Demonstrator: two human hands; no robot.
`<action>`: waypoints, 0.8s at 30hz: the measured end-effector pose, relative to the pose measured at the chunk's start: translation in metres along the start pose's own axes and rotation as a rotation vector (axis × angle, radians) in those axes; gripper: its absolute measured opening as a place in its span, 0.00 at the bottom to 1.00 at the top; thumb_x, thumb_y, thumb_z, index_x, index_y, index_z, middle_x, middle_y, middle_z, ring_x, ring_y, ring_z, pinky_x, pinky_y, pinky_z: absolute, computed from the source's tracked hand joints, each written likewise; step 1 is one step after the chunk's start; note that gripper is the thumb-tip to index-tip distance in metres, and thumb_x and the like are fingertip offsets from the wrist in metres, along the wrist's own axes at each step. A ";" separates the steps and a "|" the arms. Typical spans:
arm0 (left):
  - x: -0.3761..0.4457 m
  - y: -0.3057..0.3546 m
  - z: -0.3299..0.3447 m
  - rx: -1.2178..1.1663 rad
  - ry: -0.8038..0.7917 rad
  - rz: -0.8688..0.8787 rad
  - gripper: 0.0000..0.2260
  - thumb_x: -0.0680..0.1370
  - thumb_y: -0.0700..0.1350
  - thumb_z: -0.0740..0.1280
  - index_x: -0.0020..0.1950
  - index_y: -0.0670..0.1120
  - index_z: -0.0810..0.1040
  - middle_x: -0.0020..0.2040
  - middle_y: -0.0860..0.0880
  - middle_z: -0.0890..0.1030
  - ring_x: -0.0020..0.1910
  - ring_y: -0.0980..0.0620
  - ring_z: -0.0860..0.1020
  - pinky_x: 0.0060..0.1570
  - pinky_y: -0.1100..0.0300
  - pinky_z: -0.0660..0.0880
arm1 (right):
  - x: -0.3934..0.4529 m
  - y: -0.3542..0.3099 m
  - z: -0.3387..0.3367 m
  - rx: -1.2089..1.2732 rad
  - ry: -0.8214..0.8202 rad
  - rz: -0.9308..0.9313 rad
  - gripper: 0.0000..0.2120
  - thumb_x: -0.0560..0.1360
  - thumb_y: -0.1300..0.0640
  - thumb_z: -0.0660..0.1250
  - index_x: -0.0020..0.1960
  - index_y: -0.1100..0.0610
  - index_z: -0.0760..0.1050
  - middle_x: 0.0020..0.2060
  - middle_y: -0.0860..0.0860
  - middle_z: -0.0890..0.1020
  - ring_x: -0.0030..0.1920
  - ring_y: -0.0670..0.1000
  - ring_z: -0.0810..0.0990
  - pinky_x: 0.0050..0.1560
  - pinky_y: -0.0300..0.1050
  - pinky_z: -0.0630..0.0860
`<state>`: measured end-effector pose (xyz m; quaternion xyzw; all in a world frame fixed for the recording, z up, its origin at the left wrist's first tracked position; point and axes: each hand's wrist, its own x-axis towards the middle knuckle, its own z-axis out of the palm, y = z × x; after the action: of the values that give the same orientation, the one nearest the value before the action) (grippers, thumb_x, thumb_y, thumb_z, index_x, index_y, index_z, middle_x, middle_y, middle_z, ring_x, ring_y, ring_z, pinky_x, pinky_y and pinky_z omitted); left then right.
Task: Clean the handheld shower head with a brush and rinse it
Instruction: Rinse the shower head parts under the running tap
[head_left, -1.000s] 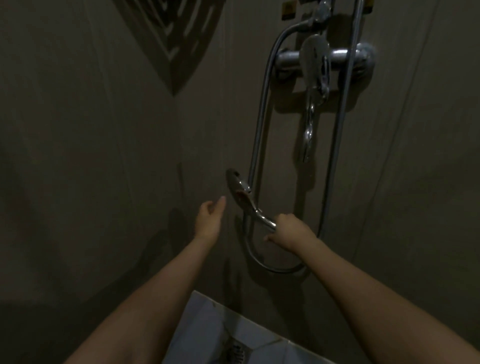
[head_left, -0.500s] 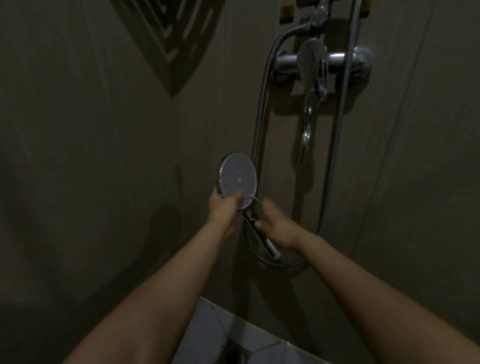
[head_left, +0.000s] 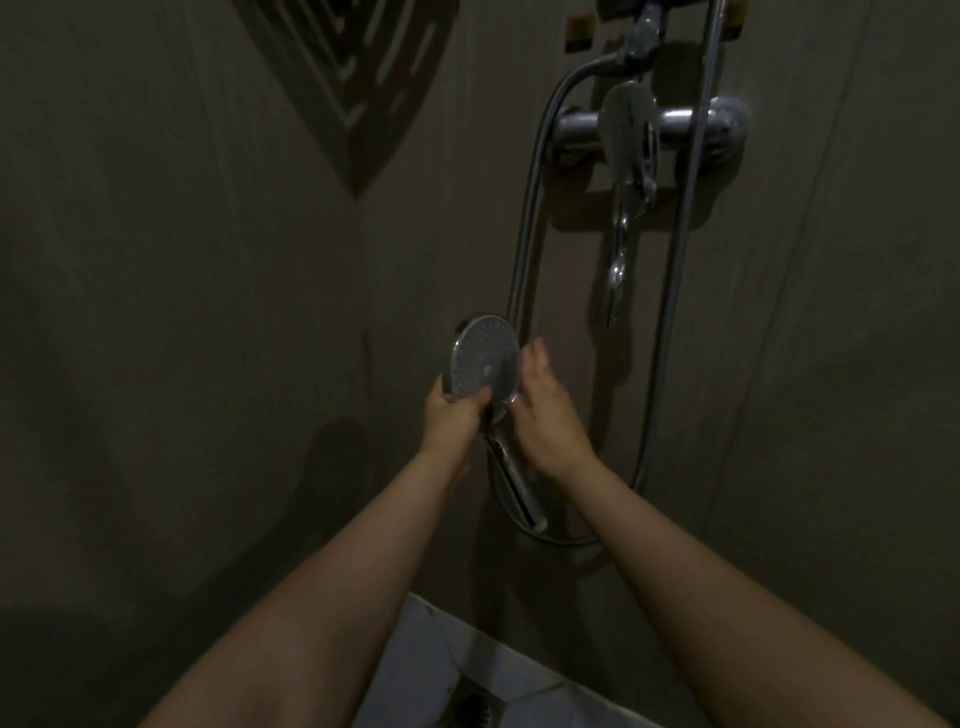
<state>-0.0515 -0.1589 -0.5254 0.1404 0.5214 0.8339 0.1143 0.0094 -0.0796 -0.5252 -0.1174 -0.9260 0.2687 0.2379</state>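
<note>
Dim shower stall, tiled walls meeting at a corner w/ a dark leaf-like slatted shadow (head_left: 358, 78) on the upper left wall.

Left hand (head_left: 451, 415) is up at mid-frame, fingers and thumb curled round the lower rim of the shower head (head_left: 485, 364), thumb lying on the face. The head's round spray face is turned toward the camera, nozzle dots visible, tilted slightly left. Its chrome handle (head_left: 517, 483) runs down and to the right from the disc, passing btwn the two hands, end hanging free below them.

Right hand (head_left: 545, 415) is just beside the head on its right edge, fingers fairly straight and angled up, fingertips touching or nearly touching the rim; blurred there, so can't tell if it actually holds anything. Looks like a pale pinkish bit at the rim under the fingers, prob. part of the head or a small item; too dark to say.

The hose (head_left: 522, 249) rises from behind the head up to the wall fitting, and loops low below the hands, then up the right side. Chrome mixer tap (head_left: 631, 130) w/ lever and spout is mounted high on the right wall, well above the hands.

Bottom centre: pale floor tiles (head_left: 431, 670) w/ a dark drain (head_left: 472, 706).
</note>
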 end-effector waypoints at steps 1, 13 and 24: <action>0.000 -0.001 0.000 -0.009 0.004 0.005 0.13 0.74 0.28 0.63 0.55 0.41 0.74 0.42 0.48 0.78 0.42 0.50 0.77 0.46 0.59 0.76 | 0.002 -0.001 -0.001 0.029 0.040 -0.008 0.30 0.81 0.58 0.54 0.77 0.57 0.43 0.77 0.52 0.43 0.77 0.50 0.46 0.77 0.49 0.45; 0.006 0.019 -0.010 0.011 -0.094 0.017 0.18 0.74 0.26 0.62 0.62 0.38 0.72 0.42 0.48 0.81 0.42 0.50 0.79 0.45 0.60 0.76 | 0.005 0.005 -0.019 0.665 -0.041 0.325 0.33 0.76 0.64 0.66 0.75 0.64 0.53 0.71 0.61 0.67 0.68 0.52 0.69 0.64 0.40 0.67; 0.020 0.043 -0.041 -0.196 -0.151 0.001 0.14 0.74 0.25 0.58 0.53 0.40 0.74 0.48 0.44 0.78 0.47 0.49 0.77 0.54 0.56 0.74 | 0.006 -0.010 0.006 0.292 -0.432 0.274 0.17 0.78 0.62 0.62 0.66 0.66 0.69 0.54 0.59 0.77 0.42 0.45 0.72 0.29 0.26 0.65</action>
<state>-0.0866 -0.2050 -0.5014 0.1911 0.4273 0.8679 0.1662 0.0001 -0.0883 -0.5214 -0.1461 -0.8822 0.4474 0.0112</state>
